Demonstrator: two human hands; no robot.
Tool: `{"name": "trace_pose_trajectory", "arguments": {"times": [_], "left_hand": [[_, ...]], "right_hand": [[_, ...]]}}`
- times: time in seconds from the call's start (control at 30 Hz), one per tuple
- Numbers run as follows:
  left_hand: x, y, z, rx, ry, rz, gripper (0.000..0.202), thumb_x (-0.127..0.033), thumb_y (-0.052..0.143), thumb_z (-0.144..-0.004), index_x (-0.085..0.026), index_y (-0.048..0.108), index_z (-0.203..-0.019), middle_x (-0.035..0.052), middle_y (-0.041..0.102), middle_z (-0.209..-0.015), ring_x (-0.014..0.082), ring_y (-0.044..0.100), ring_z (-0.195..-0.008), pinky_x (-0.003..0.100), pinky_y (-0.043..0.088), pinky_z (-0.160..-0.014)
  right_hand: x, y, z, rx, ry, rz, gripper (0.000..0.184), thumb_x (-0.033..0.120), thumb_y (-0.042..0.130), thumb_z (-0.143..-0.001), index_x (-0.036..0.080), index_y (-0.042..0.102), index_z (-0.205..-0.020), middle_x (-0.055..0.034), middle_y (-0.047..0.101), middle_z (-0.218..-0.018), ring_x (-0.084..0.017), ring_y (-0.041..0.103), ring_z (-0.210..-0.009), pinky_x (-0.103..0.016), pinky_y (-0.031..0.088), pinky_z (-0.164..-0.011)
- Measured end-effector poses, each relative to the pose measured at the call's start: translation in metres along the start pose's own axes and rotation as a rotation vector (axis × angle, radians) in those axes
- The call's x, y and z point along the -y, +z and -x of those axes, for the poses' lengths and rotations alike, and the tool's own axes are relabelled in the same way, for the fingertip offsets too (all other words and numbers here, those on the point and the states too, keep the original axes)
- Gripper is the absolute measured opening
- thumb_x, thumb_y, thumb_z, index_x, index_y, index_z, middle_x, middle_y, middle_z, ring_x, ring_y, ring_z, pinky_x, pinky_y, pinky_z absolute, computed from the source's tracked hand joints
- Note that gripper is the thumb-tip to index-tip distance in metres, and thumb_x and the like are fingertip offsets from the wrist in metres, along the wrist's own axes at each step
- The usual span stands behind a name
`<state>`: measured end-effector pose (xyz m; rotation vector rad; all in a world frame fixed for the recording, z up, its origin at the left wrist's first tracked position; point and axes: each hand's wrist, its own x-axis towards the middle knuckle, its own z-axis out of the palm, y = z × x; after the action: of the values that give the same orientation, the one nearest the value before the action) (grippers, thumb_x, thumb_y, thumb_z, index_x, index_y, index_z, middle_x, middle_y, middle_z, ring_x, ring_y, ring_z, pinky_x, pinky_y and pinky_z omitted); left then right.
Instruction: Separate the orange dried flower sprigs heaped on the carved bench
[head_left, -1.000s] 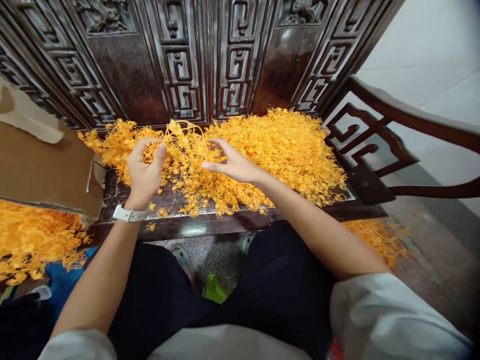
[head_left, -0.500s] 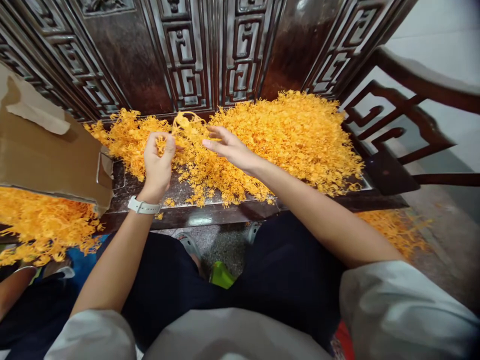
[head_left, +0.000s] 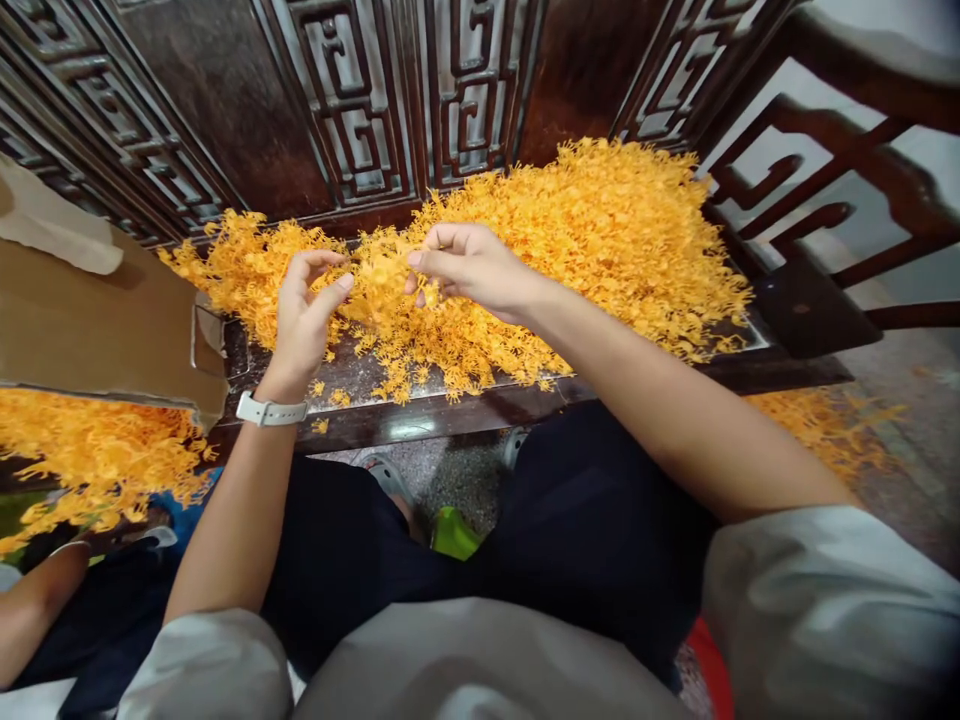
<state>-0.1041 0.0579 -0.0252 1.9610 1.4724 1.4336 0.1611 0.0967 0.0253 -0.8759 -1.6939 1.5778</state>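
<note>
In the head view my left hand [head_left: 304,315], with a white watch band [head_left: 271,410] at its wrist, is raised over the left part of the pile, thumb and forefinger apart. My right hand [head_left: 476,268] is closed in a pinch on a small yellow-orange plastic flower piece [head_left: 429,292]; its fingertips partly cover it. Between and behind both hands spreads a heap of the same spiky plastic flower pieces [head_left: 600,260], lying on a dark wooden bench [head_left: 420,418]. A few loose pieces [head_left: 339,397] lie near the bench's front edge.
A cardboard box [head_left: 97,320] stands at the left, with more yellow pieces [head_left: 105,450] below it. Carved wooden panels [head_left: 360,110] rise behind; a wooden armrest [head_left: 817,200] bounds the right. Another person's arm [head_left: 45,600] shows at lower left. Further pieces [head_left: 832,430] lie lower right.
My left thumb and forefinger have moved apart. My right hand has gone from spread fingers to a pinch on a flower piece. The camera view has shifted slightly.
</note>
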Motion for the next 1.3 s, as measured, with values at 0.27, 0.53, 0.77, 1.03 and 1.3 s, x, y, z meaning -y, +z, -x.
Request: {"name": "trace_pose_trajectory", "arguments": {"times": [0.27, 0.53, 0.77, 1.03, 1.3], "left_hand": [[-0.019, 0.041, 0.004, 0.178, -0.208, 0.258, 0.074, -0.087, 0.029, -0.1, -0.028, 0.071, -0.116, 0.0125, 0.072, -0.123, 0.0327, 0.069, -0.127, 0.051, 0.059, -0.101], [-0.029, 0.047, 0.022, 0.527, -0.363, 0.461, 0.053, -0.068, 0.088, -0.078, -0.025, 0.073, -0.106, 0.0046, 0.07, -0.083, 0.0177, 0.067, -0.066, 0.034, 0.056, -0.061], [-0.015, 0.014, -0.001, 0.286, -0.317, 0.301, 0.04, -0.058, 0.092, -0.079, -0.023, 0.074, -0.086, -0.0004, 0.064, -0.068, 0.009, 0.048, -0.049, 0.029, 0.036, -0.046], [0.001, -0.014, -0.012, 0.024, -0.132, -0.011, 0.04, -0.056, 0.083, -0.089, -0.018, 0.079, -0.099, 0.0037, 0.08, -0.101, 0.0206, 0.075, -0.102, 0.04, 0.057, -0.098], [-0.074, 0.061, 0.011, 0.269, -0.06, 0.213, 0.052, -0.073, 0.061, -0.1, -0.025, 0.069, -0.119, 0.0036, 0.071, -0.101, 0.0214, 0.077, -0.091, 0.036, 0.059, -0.08]], "right_hand": [[0.003, 0.011, 0.003, 0.079, -0.037, -0.16, 0.042, 0.052, 0.079, -0.098, 0.021, 0.052, -0.09, -0.0017, 0.067, -0.088, -0.012, 0.059, -0.072, -0.024, 0.045, -0.058], [0.021, -0.029, 0.007, -0.172, -0.138, -0.123, 0.033, 0.043, 0.065, -0.108, 0.017, 0.054, -0.091, 0.0032, 0.071, -0.1, -0.005, 0.066, -0.076, -0.016, 0.042, -0.06], [0.025, -0.076, 0.01, -0.239, -0.222, -0.084, 0.056, 0.035, 0.042, -0.106, 0.006, 0.018, -0.064, 0.0107, 0.061, -0.067, 0.004, 0.058, -0.07, -0.032, 0.023, -0.053], [0.007, -0.075, 0.016, 0.029, -0.194, 0.46, 0.033, 0.034, 0.078, -0.094, 0.013, 0.069, -0.069, 0.004, 0.062, -0.065, -0.009, 0.066, -0.076, -0.021, 0.041, -0.058], [0.01, -0.012, 0.011, 0.182, -0.383, 0.658, 0.016, 0.022, 0.063, -0.101, 0.015, 0.073, -0.09, -0.0032, 0.068, -0.082, -0.016, 0.058, -0.078, -0.03, 0.043, -0.073]]}}
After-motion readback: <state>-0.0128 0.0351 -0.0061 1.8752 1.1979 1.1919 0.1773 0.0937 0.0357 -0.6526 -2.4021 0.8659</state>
